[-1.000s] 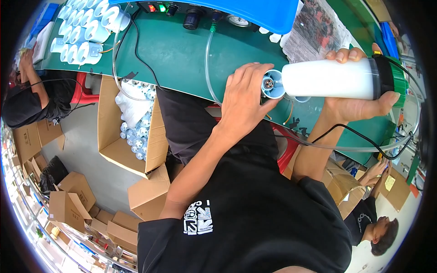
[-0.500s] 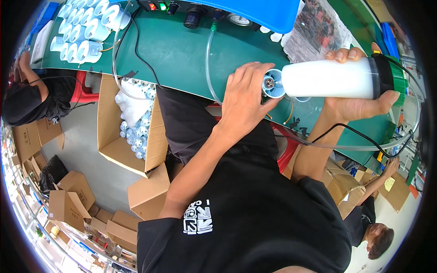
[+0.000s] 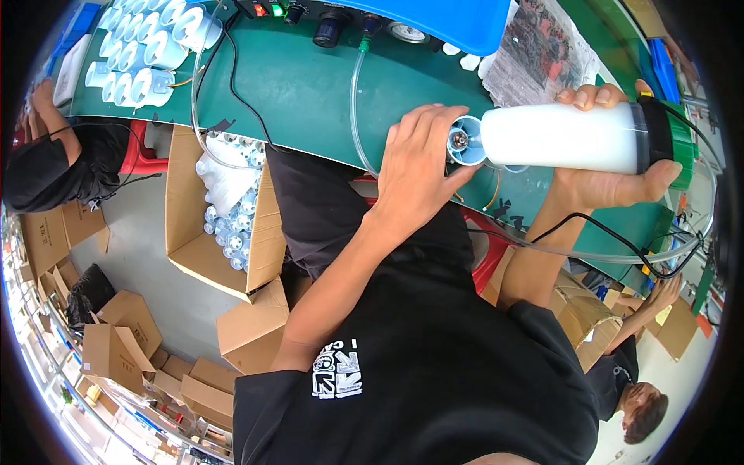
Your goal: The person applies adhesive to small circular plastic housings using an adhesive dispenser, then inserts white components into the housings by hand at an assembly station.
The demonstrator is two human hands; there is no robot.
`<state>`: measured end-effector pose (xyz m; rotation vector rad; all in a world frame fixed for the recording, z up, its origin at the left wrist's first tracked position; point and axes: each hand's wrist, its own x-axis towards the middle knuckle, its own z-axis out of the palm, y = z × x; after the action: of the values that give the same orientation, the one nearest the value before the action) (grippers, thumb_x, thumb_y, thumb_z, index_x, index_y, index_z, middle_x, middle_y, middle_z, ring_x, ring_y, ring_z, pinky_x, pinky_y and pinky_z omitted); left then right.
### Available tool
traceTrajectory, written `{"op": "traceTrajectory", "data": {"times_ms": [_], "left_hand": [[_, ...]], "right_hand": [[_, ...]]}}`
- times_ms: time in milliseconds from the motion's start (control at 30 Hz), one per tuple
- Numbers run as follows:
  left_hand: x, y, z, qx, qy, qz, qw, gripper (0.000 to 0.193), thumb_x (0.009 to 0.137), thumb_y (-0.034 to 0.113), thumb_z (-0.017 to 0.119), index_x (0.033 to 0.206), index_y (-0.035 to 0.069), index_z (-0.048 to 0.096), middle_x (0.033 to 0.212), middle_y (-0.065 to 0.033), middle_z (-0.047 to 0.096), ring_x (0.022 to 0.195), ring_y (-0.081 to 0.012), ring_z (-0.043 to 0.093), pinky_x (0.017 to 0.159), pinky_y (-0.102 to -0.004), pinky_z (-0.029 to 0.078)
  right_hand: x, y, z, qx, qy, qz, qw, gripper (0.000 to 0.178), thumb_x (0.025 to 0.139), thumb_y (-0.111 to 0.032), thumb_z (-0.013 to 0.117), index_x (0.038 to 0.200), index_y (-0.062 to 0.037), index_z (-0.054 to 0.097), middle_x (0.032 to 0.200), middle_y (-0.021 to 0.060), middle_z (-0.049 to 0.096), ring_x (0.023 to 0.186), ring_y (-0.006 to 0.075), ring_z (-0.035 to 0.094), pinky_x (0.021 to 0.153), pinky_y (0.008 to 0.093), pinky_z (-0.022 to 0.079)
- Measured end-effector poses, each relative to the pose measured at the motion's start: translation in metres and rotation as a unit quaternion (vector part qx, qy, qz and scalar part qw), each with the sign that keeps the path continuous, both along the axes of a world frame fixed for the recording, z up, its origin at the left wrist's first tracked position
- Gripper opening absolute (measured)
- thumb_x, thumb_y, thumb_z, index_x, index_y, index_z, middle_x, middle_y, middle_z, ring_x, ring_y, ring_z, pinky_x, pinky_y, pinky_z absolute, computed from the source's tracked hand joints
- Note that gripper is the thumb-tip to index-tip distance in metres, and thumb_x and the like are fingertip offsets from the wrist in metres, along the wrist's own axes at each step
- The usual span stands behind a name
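My left hand point(image 3: 415, 159) is closed round a light blue round plastic housing point(image 3: 468, 156), with its open end facing up and a small metal part in its middle. My right hand point(image 3: 601, 188) grips a big dispensing syringe point(image 3: 562, 138), a white-filled barrel with a black and green cap. The syringe lies nearly level, with its narrow end at the housing's right rim. Whether the tip touches the housing is hard to make out. Under the barrel, another pale blue rim point(image 3: 518, 168) shows in part, with an orange wire beside it.
Rows of similar housings point(image 3: 159, 50) stand at the far left of the green table point(image 3: 302, 85). A blue control box point(image 3: 442, 19) with knobs and a gauge feeds a clear hose point(image 3: 355, 101). A carton point(image 3: 182, 209) of clear-blue parts stands beside my leg. Co-workers sit left and right.
The syringe has shifted very slightly right and down with my right hand. The hose and black cable at the right have swung a little. My left hand stays in place.
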<state>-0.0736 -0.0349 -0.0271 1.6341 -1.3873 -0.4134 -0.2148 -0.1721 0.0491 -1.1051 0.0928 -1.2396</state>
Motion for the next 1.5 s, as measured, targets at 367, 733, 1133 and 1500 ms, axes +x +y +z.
{"op": "traceTrajectory", "data": {"times_ms": [367,733,1133,1500], "left_hand": [[0.000,0.000,0.001,0.002,-0.001,0.001,1.000,0.063,0.069,0.014,0.083,0.124,0.006,0.054,0.118,-0.0122,0.060,0.116,-0.0314,0.053,0.096,-0.0412,0.040],[0.000,-0.001,0.001,0.000,0.000,0.004,1.000,0.063,0.068,0.014,0.083,0.124,0.006,0.055,0.118,-0.0113,0.061,0.116,-0.0307,0.053,0.095,-0.0408,0.040],[-0.004,0.001,0.008,0.001,-0.003,-0.002,1.000,0.079,0.067,0.024,0.086,0.135,0.012,0.047,0.128,-0.0114,0.052,0.119,-0.0305,0.049,0.096,-0.0416,0.038],[-0.022,-0.012,0.017,-0.006,-0.115,0.009,0.993,0.057,0.065,0.032,0.086,0.117,0.022,0.066,0.132,-0.0131,0.045,0.122,-0.0347,0.042,0.097,-0.0477,0.034]], "right_hand": [[0.001,0.001,0.001,0.018,0.004,-0.006,1.000,0.091,0.077,-0.078,0.051,0.128,-0.0025,0.050,0.093,0.0175,0.058,0.084,0.0314,0.057,0.079,0.0519,0.046],[0.008,0.000,0.001,0.005,-0.010,-0.032,0.999,0.090,0.083,-0.078,0.042,0.130,-0.0009,0.046,0.087,0.0193,0.062,0.079,0.0322,0.061,0.071,0.0475,0.053],[-0.061,-0.011,0.026,0.063,-0.035,-0.112,0.991,0.092,0.072,-0.079,0.057,0.125,-0.0040,0.054,0.092,0.0143,0.057,0.083,0.0289,0.056,0.078,0.0485,0.044],[-0.062,-0.012,0.005,0.080,-0.013,-0.134,0.988,0.086,0.081,-0.074,0.050,0.126,-0.0002,0.048,0.087,0.0168,0.061,0.079,0.0324,0.058,0.074,0.0504,0.048]]}}
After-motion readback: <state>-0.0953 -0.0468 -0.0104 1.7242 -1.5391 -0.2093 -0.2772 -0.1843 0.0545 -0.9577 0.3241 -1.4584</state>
